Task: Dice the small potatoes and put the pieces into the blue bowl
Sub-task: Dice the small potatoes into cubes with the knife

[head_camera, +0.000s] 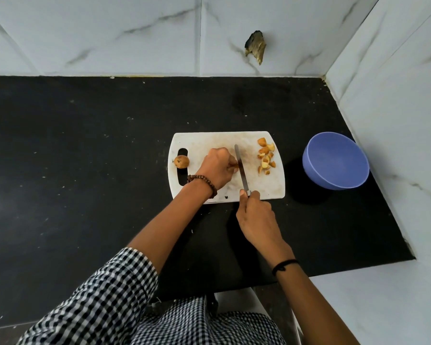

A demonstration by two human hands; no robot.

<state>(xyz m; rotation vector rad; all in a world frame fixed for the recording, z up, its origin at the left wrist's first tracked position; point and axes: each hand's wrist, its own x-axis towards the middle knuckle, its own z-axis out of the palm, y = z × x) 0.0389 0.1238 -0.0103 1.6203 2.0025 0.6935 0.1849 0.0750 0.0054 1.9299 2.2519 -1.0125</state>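
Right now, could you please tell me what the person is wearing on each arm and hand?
The left arm wears a black-and-white checked fabric sleeve that ends well short of the wrist. A brown round-bead bracelet circles the wrist behind the left hand. The right arm shows no sleeve. A thin black cord band sits on the wrist behind the right hand.

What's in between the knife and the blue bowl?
A pile of potato pieces on the white board, then bare black counter, seen in the head view.
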